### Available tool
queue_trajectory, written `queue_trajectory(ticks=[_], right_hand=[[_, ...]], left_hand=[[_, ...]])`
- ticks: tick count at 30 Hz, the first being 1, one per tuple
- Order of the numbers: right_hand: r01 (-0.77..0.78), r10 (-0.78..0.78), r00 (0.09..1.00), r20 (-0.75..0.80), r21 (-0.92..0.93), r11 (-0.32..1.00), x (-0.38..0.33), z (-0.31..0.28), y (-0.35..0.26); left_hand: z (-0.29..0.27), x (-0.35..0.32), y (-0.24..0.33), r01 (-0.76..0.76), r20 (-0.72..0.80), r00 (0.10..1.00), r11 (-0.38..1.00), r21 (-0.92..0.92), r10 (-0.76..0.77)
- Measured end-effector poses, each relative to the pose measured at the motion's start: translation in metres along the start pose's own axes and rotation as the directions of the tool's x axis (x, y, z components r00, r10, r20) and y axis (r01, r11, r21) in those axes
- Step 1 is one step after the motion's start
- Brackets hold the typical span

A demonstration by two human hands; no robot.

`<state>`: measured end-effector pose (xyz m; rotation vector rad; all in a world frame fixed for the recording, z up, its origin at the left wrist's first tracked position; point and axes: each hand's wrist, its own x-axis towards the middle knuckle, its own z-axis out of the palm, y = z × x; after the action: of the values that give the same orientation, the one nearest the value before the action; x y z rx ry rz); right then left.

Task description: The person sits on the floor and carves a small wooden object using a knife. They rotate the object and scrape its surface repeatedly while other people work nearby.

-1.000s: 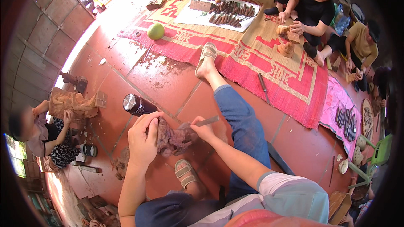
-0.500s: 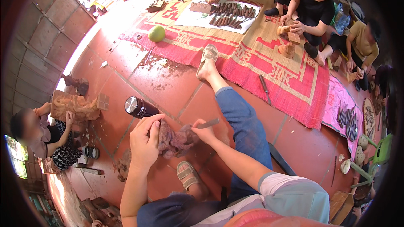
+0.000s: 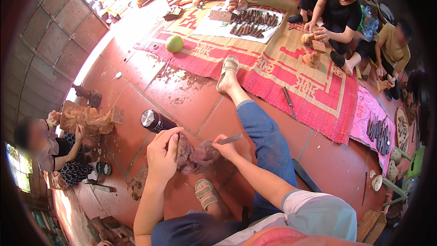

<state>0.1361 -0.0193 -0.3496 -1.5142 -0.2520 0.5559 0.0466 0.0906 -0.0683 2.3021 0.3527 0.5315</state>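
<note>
My left hand (image 3: 162,154) is closed on the left side of a rough reddish-brown wood carving (image 3: 196,156), held above the floor between my legs. The fingers and thumb bend over its upper left edge, and the palm side is hidden. My right hand (image 3: 225,148) is closed around a flat grey blade-like tool (image 3: 231,139) at the carving's right side. One end of the tool sticks out to the right, away from the wood; its other end is hidden by the fingers. Just beyond my left hand stands a dark thermos flask (image 3: 156,121) with a silver lid.
A red and tan woven mat (image 3: 282,77) lies ahead, bearing a green round fruit (image 3: 174,43) and a chisel-like tool (image 3: 288,102). Rows of tools (image 3: 379,134) rest on pink cloth at right. One person (image 3: 68,148) works a carving at left; others sit along the mat.
The whole view has shifted slightly, so everything appears a little lower and further right. Both hands keep their holds on the carving and the tool, with hardly any movement between them.
</note>
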Motion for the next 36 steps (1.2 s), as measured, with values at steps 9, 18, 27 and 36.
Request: queue_trajectory(ticks=[9, 18, 27, 36], right_hand=[[-0.015, 0.015, 1.0, -0.016, 0.042, 0.999, -0.001, -0.001, -0.004], [0.044, -0.036, 0.995, -0.094, 0.08, 0.996, 0.011, -0.003, 0.013], [-0.092, 0.11, 0.991, -0.082, 0.204, 0.975, 0.012, -0.008, 0.006], [-0.044, 0.053, 0.998, -0.036, 0.205, 0.978, 0.006, -0.006, 0.005]], left_hand=[[0.0, -0.001, 0.001, -0.007, 0.0, 1.0, 1.0, 0.013, 0.007], [0.0, 0.0, 0.003, 0.005, 0.011, 1.0, 1.0, 0.005, -0.005], [-0.002, 0.0, 0.004, 0.044, 0.024, 0.999, 0.999, 0.012, -0.044], [0.0, 0.0, -0.001, 0.004, 0.003, 1.0, 0.999, -0.039, -0.003]])
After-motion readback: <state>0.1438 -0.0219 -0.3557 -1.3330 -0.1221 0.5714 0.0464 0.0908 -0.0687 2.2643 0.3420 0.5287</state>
